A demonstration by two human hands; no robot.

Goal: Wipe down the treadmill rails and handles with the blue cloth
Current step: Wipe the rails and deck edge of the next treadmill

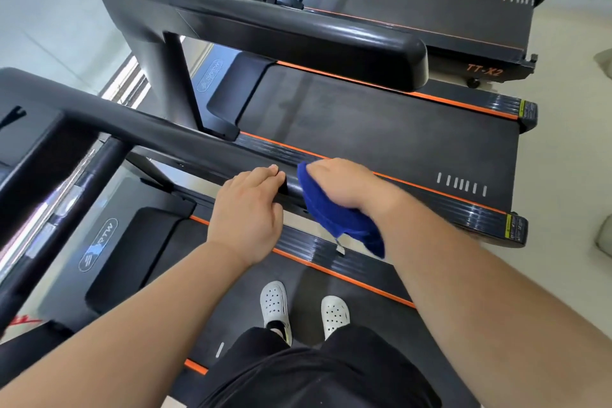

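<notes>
- Blue cloth (336, 212): centre of the frame, draped over the free end of the near treadmill's handrail (185, 142). Thick, soft, towel-like fabric with a small white tag hanging from its lower edge.
- Right hand (346, 184): closed over the cloth from above, clamping it round the rail end.
- Left hand (248, 209): rests on the same rail just beside the cloth, fingers laid fairly flat across the top and holding nothing.
- Handrail: black, rounded and smooth with a dull sheen, running from the upper left of the frame down to the hands.
- Step in hand, as judged: wiping the rail end. It is best done with the cloth wrapped well round the bar, firm even pressure, and a slight twist to reach the underside. The left hand should shift clear before strokes run up-rail.
- Side rail (298, 247): ribbed glossy black with an orange edge stripe, below the hands.
- Belt (304, 291): matte dark rubber, under white perforated clogs (274, 303).
- Neighbouring treadmill (381, 129): same build, in the upper half of the frame.
</notes>
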